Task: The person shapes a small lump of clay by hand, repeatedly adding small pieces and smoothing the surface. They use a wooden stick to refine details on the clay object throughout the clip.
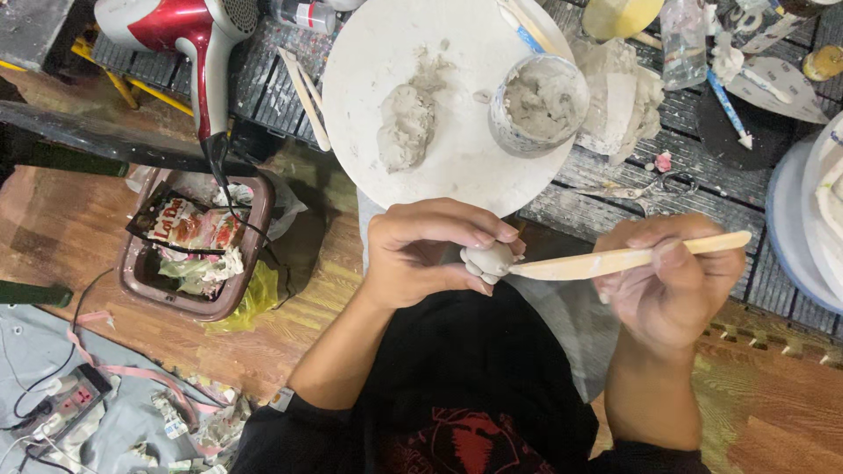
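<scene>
Seated person, head camera looking down over lap and worktop (615, 175) edge. Left hand (430, 254) holds a small grey clay piece (488, 260), fingers curled over its top and thumb under it, so the grip is closed snugly on the clay with only the right-facing end showing. Right hand (672, 285) is clamped on a flat wooden modelling tool (628, 258), thumb and fingers pinching its mid-length. The tool's long axis runs nearly level, left to right, its handle end projecting past the right grip and its pointed tip directed at the clay. Tip meets or all but meets the exposed end of the piece (contact cannot be told for certain at this size). From the right grip the clay lies straight along the tool toward the left; the left hand is the one on it, the right reaches it only through the tool. Both hands are held over the lap, near the worktop edge but apart from it. Beyond the left grip sits a round white board (457, 96) bearing a lump of grey clay (406, 123) and a tub of wet clay (537, 104). Scissors (645, 189) lie beyond the right grip. A red hair dryer (189, 44) rests well off beyond the left hand, above a brown waste bin (198, 250) on the floor.
</scene>
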Motion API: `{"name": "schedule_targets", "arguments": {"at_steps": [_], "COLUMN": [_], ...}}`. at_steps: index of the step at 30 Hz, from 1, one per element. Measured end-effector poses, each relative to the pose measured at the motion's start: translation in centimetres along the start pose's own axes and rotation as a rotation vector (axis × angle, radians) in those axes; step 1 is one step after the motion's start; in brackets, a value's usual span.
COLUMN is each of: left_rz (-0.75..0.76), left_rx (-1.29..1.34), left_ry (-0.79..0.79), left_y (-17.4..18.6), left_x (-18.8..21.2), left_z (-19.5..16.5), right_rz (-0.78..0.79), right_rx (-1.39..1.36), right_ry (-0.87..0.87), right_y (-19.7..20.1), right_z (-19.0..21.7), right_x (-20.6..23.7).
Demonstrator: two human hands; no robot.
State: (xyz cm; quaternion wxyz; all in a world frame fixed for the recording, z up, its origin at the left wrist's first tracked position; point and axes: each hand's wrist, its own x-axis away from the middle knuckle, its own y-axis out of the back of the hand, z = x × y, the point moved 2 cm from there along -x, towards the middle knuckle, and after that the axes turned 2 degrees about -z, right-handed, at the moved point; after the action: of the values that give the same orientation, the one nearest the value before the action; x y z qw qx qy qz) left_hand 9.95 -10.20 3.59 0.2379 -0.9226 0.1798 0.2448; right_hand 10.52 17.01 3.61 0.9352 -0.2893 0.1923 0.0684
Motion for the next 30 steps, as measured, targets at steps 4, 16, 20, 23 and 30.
{"name": "schedule_targets", "arguments": {"at_steps": [4,16,20,23,30], "left_rz": [0.007,0.095,0.111,0.109,0.146], "left_rx": [-0.026,0.351,0.478,0.528,0.59], "left_ry": [-0.038,0.328,0.395,0.41,0.453], "left_y": [-0.2,0.0,-0.4,-0.6,-0.9], "left_x": [-0.1,-0.2,-0.1,-0.1,-0.2], "left_z": [0.1,0.0,0.0,-0.1,-0.5], "right_rz": [0.018,0.046,0.166,0.25,0.249], "right_rx": [0.053,0.246,0.454,0.556,0.468], "right_ry": [0.01,0.036,0.05,0.087,0.092], "right_y": [-0.3,-0.7,-1.4,-1.9,-1.6], "right_z": [-0.1,3.2,4.9,5.7,5.0], "right_x": [0.4,-1.2,-2.6,-3.3,-3.6]}}
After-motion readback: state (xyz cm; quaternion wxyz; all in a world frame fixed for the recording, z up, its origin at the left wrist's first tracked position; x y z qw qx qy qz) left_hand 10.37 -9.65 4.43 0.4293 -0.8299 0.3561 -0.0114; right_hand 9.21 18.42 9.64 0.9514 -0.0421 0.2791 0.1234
